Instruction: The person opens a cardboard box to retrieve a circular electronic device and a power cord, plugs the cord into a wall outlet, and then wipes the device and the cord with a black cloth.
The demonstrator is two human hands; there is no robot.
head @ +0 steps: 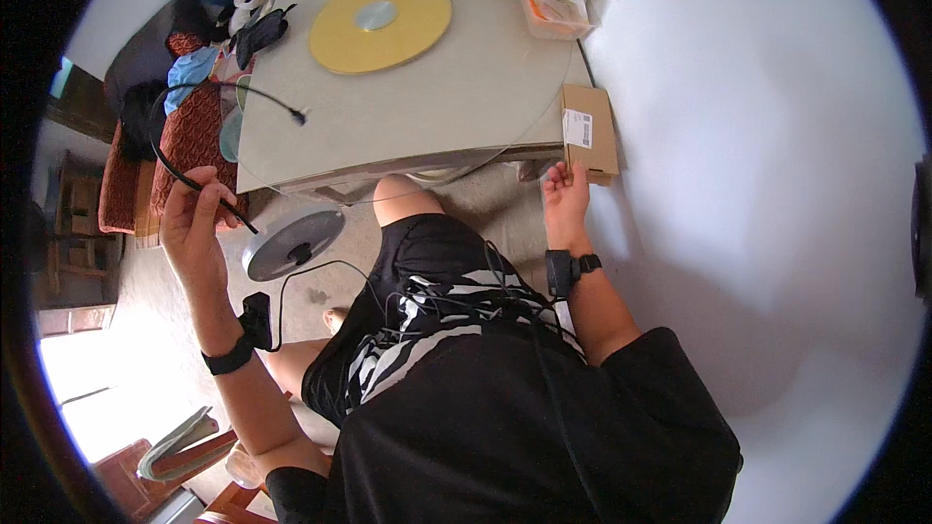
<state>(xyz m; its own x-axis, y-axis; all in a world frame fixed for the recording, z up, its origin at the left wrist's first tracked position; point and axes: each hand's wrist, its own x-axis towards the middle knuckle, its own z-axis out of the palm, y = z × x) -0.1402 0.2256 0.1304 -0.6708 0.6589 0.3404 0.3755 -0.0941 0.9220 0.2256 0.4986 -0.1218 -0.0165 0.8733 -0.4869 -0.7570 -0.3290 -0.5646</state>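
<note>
In the head view my left hand (193, 215) pinches a black cable (162, 138) between thumb and fingers. The cable arcs up and over, and its dark tip hangs above the left side of the table (480, 98). Its lower end comes near a round grey object (295, 240) with a dark centre. At the table's front right corner, my right hand (566, 196) has curled fingers and its thumb by the near end of a brown cardboard box (601, 135). That box bears a white printed label and lies along the wall; whether the hand grips it is unclear.
A yellow round turntable (419, 29) lies under the tabletop's far part. A clear plastic tub (557, 28) stands at the far right, beside the white wall (750, 160). Left of the table are a panda plush (251, 0) and a reddish patterned seat (193, 138). Wires cross my lap.
</note>
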